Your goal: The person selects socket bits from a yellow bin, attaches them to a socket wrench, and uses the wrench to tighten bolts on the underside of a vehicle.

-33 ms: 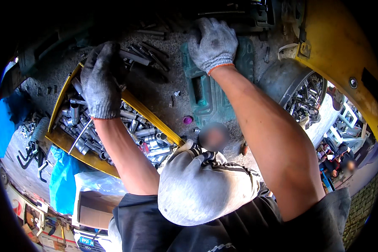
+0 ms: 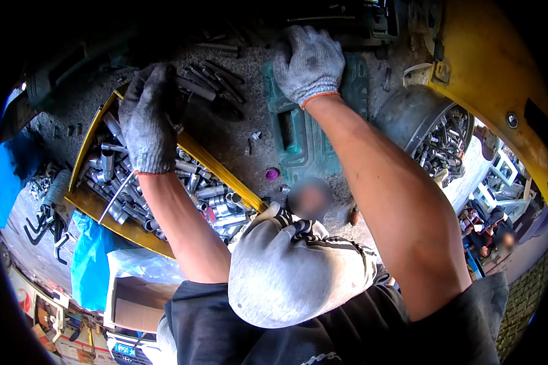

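Left hand [image 2: 147,118] over yellow tray [image 2: 220,171], upper left; right hand [image 2: 310,66] over green case [image 2: 309,151], upper centre.
Metal sockets [image 2: 212,191] lie in the tray; I cannot tell either grip's opening or hold.

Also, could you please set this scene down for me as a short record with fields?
Left hand: gloved, over the far part of the yellow tray; grip unclear
Right hand: gloved, over the far part of the green case; contact unclear
Tray contents: many metal sockets
Between tray and case: small purple round piece
Right side: dark round container holding metal parts
Near left: blue plastic beside the tray
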Available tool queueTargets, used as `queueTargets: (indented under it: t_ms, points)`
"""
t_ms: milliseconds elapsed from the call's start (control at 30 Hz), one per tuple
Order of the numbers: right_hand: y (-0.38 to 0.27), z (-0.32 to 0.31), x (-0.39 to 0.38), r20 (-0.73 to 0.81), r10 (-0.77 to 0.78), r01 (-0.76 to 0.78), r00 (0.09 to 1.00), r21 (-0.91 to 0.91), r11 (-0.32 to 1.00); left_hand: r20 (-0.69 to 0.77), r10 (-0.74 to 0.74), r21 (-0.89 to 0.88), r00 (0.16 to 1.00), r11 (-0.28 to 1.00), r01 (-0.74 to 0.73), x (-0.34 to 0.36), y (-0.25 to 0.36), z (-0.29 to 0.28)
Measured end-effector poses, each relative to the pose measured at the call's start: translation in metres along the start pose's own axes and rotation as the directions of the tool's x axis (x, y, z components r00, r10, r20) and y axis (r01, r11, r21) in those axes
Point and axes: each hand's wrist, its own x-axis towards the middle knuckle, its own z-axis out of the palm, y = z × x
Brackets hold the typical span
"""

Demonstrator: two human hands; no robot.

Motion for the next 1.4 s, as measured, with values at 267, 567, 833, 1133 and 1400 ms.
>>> queueTargets:
  t_ms: [267,567,833,1133,1400]
  points:
    - [-0.003,0.001,-0.004,-0.004,-0.022,0.022,1.0,-0.028,0.999,0.128,-0.021,-0.379,0.992,0.923,0.069,-0.037,-0.023,-0.026]
    - [0.003,0.004,-0.004,-0.074,-0.018,0.016,0.997,-0.035,0.999,0.335,0.301,-0.795,0.893,0.599,0.097,-0.107,-0.044,-0.059]
    - [-0.02,-0.013,-0.043,-0.246,-0.2,0.199,0.948,-0.028,0.98,-0.077,0.715,0.081,0.695,0.699,-0.711,-0.215,-0.047,-0.114]
    - [-0.074,-0.034,-0.092,-0.061,-0.275,0.281,0.96,0.242,0.929,-0.098,0.365,-0.353,0.926,0.857,-0.375,-0.247,-0.069,-0.104]
    - [-0.063,0.016,-0.035,0.172,-0.254,0.254,0.952,0.027,0.967,0.372,0.068,-0.927,0.926,0.081,0.367,-0.214,-0.13,-0.084]
